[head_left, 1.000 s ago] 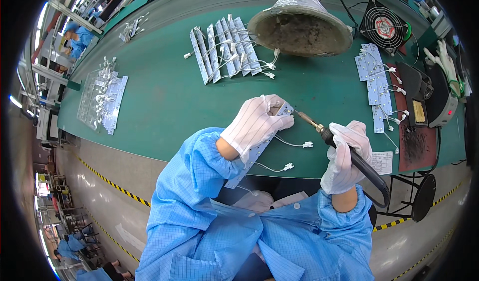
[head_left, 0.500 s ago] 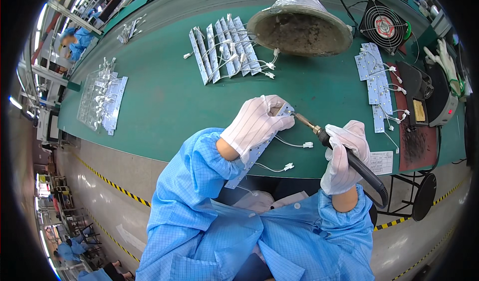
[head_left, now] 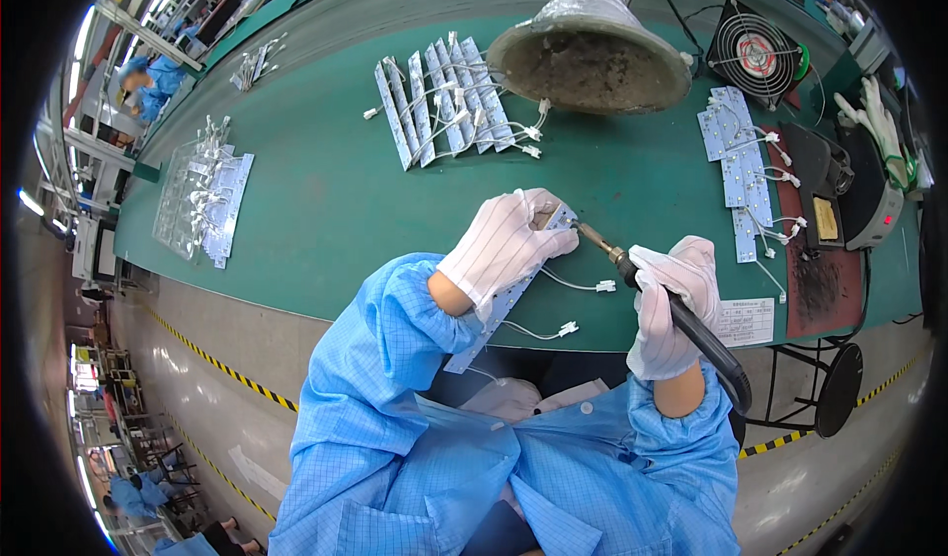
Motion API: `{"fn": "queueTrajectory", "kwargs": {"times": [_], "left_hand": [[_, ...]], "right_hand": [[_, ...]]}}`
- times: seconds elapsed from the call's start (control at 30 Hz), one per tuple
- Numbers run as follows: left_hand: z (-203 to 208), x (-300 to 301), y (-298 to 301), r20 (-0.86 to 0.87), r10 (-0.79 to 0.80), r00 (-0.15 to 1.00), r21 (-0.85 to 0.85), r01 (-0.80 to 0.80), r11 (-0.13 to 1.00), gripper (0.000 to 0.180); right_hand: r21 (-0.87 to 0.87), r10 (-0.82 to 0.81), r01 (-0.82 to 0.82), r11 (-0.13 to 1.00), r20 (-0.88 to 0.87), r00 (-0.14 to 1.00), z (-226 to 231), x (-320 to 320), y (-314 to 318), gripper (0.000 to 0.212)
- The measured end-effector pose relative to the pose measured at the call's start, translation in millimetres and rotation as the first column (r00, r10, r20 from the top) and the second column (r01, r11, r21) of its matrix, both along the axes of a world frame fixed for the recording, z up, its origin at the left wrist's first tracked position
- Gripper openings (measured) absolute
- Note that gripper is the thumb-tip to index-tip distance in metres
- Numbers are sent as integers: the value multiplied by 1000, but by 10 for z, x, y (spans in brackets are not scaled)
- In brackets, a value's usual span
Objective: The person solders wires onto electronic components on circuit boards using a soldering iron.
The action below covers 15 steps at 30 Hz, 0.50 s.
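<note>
My left hand, in a white striped glove, is closed around the upper part of a long, narrow LED circuit board. White wires with small plugs hang off the board's right side. Gloved too, my right hand grips the black handle of a soldering iron. The iron's tip points left and reaches the board's far end, just past my left fingertips; whether it touches the metal there is too small to tell. The board slants across the table's near edge toward my lap.
Several LED strips lie at the back middle, more boards at the right, others beside a clear tray at the left. A fume hood hangs over the table. A fan, sponge and soldering station stand right.
My right hand and the soldering iron have shifted slightly left, and the iron's cable has swung a little left. My left hand still holds the board in nearly the same place.
</note>
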<state>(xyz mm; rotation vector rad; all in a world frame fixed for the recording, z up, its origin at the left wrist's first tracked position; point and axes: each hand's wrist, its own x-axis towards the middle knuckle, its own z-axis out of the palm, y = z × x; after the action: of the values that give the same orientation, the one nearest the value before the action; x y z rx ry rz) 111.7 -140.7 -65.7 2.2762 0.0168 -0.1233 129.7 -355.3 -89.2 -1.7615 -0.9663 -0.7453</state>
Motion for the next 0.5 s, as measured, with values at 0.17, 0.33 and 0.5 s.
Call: {"fn": "queueTrajectory", "kwargs": {"times": [0.17, 0.33, 0.5], "left_hand": [[152, -242, -66, 205, 240, 949, 275, -291, 916, 60], [377, -857, -39, -181, 53, 982, 563, 59, 824, 56], [524, -920, 517, -145, 64, 987, 337, -12, 941, 40]], "right_hand": [[70, -76, 83, 994, -99, 992, 29, -27, -6, 14], [173, -54, 86, 981, -185, 981, 35, -72, 84, 19], [263, -32, 119, 957, -313, 949, -32, -117, 41, 17]]}}
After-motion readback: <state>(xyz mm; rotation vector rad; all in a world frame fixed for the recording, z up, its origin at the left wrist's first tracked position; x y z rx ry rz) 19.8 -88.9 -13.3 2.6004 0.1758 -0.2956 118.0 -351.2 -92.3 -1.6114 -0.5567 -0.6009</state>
